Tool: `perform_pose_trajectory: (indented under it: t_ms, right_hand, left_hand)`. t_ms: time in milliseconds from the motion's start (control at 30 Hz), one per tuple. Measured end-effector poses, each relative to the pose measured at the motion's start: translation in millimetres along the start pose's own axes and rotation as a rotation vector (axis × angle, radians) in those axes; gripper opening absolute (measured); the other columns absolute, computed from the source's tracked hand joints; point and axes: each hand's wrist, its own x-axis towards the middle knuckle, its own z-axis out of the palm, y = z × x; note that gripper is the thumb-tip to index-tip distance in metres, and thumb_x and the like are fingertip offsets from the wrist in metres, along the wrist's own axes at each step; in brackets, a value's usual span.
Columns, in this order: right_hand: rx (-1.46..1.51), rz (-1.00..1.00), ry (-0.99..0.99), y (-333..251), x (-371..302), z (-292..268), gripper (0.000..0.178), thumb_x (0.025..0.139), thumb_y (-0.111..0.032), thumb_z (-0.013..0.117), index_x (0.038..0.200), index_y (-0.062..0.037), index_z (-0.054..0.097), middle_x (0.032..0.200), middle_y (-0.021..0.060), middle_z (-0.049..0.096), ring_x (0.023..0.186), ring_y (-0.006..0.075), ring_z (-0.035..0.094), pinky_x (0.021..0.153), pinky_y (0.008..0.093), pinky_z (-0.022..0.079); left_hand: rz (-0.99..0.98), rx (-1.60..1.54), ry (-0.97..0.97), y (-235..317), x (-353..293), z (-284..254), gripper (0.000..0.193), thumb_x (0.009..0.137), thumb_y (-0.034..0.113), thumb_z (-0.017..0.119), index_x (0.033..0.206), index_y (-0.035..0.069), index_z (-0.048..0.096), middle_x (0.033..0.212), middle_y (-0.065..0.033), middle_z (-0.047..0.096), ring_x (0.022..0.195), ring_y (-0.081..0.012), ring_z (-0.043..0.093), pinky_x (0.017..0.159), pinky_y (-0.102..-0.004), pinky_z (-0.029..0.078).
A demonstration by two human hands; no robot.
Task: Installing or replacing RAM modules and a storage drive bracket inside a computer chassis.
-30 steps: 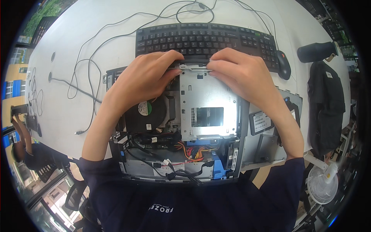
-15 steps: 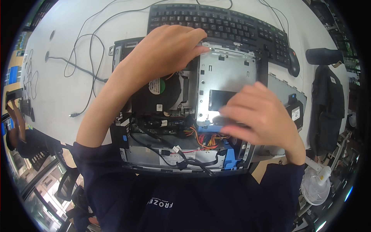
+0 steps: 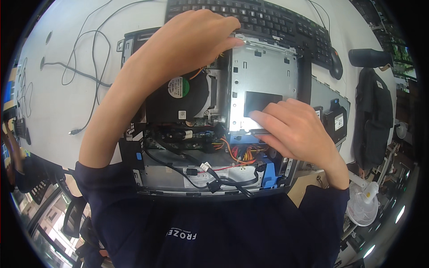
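Observation:
An opened desktop computer case (image 3: 214, 193) lies in front of me, with a silver metal drive cage (image 3: 266, 71) over its right half. At the cage's far left corner, the fingers and thumb of my left hand (image 3: 196, 40) close on the metal edge. My right hand (image 3: 297, 129) grips the cage's near edge; its fingertips rest on top beside a dark rectangular opening (image 3: 263, 99), while the thumb is lower, partly hidden. Left of the cage sits a black round fan (image 3: 193, 100), partly covered by my left forearm. Orange and yellow wires (image 3: 243, 154) show below the cage.
A black keyboard (image 3: 263, 20) and mouse (image 3: 336, 64) lie beyond the case. Loose cables (image 3: 96, 67) spread across the table at left. To the right are a removed side panel (image 3: 324, 91), a black drive-like box (image 3: 336, 123) and a dark bag (image 3: 372, 120).
My right hand, blurred before, has settled onto the near edge of the drive cage. My left hand keeps its hold at the far corner. The whole view has shifted slightly.

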Motion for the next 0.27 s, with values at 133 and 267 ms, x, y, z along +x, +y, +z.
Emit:
perform_pose_trajectory:
  t_ms: [133,267]
  right_hand:
    - [-0.047,-0.003,-0.013,-1.2,4.1,-2.3,0.036,0.079,-0.016,0.083,0.110,-0.0067,0.067,0.084,0.0030,0.058,0.074,0.0204,0.064,0.067,0.0350,0.049]
    - [-0.010,0.015,-0.085,3.4,-0.6,-3.9,0.047,0.078,-0.018,0.080,0.121,-0.0048,0.068,0.092,0.0088,0.065,0.075,0.0287,0.061,0.069,0.0392,0.048]
  left_hand:
    - [-0.011,0.005,-0.008,1.0,-1.7,-1.1,0.033,0.100,0.029,0.069,0.114,-0.001,0.069,0.096,-0.0187,0.074,0.091,-0.0387,0.071,0.081,-0.0465,0.055]
    - [0.002,0.004,0.051,-2.2,-5.8,2.8,0.033,0.099,0.029,0.071,0.115,0.000,0.069,0.096,-0.0180,0.074,0.088,-0.0401,0.070,0.077,-0.0456,0.055]
